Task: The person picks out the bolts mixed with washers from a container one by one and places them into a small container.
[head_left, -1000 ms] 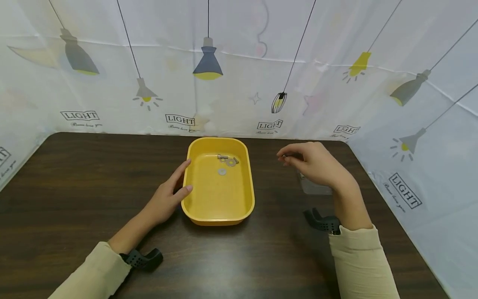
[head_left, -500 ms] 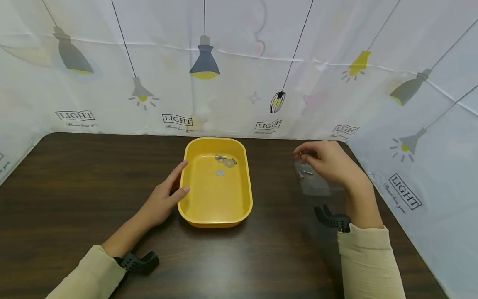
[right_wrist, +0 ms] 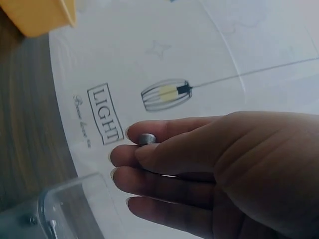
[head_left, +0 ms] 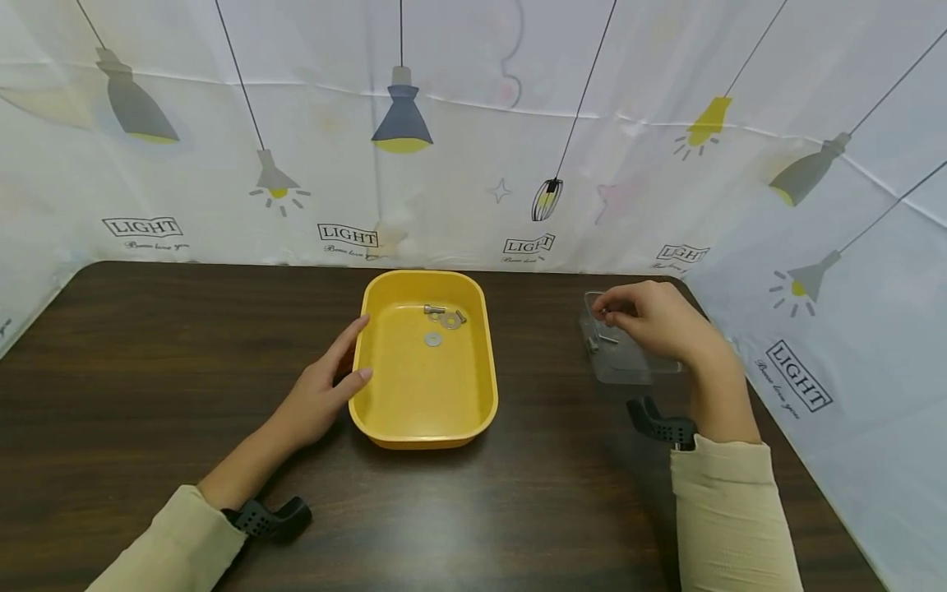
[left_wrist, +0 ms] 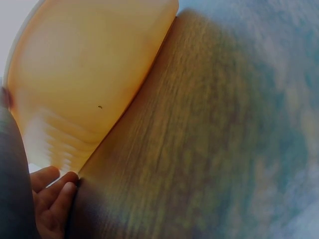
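Note:
My left hand (head_left: 320,396) rests against the left side of a yellow tray (head_left: 481,386), its index finger and thumb spread straight over the rim. In the left wrist view, other fingertips (left_wrist: 70,190) touch the outer wall low down. A socket head screw, two flat washers (head_left: 432,339) and a smaller piece lie inside the tray. Over a clear plastic box (head_left: 621,372) at the right, my right hand (head_left: 654,316) pinches a small screw (right_wrist: 146,139) between thumb and index finger. Only its knurled head shows; the rest is hidden.
The clear box holds several small metal parts, including a thin pin-like piece (head_left: 608,339). A dark wooden table (head_left: 185,353) carries everything. Behind it hangs a white cloth (head_left: 459,205) printed with lamps, meeting the table's back and right edges.
My right hand has moved right to the clear box, uncovering more of the box and its parts. The left hand stays on the tray, and the tray's contents look the same.

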A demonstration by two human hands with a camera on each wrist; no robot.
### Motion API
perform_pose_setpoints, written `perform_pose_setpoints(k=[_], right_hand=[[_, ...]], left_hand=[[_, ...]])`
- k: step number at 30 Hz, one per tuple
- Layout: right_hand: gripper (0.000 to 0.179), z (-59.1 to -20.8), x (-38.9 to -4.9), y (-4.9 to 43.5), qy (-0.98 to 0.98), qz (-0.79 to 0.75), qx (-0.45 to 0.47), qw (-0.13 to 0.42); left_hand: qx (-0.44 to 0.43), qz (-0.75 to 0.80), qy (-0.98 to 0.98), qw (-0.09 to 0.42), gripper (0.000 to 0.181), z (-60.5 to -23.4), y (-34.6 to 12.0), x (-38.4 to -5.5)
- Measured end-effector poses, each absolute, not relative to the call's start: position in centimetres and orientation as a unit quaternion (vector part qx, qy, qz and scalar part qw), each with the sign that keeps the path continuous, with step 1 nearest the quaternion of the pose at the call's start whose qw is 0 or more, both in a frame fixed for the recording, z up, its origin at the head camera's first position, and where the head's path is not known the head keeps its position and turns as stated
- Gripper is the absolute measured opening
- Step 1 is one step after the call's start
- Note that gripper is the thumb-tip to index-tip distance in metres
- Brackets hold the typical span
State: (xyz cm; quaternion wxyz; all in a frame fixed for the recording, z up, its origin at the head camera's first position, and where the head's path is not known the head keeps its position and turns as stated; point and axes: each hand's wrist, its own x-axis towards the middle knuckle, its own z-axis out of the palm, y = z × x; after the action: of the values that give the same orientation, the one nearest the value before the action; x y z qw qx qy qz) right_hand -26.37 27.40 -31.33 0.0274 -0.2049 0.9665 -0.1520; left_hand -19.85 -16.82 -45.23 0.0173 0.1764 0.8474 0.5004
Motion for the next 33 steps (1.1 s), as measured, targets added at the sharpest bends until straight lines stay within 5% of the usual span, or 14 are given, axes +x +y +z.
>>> perform_pose_setpoints(k=[33], right_hand=[[0.025, -35.7, -29.2, 29.6, 0.974, -0.126, -0.173, 0.076]], left_hand=[[0.178, 0.506, 0.844, 0.021, 0.067, -45.0, -16.8, -19.8]])
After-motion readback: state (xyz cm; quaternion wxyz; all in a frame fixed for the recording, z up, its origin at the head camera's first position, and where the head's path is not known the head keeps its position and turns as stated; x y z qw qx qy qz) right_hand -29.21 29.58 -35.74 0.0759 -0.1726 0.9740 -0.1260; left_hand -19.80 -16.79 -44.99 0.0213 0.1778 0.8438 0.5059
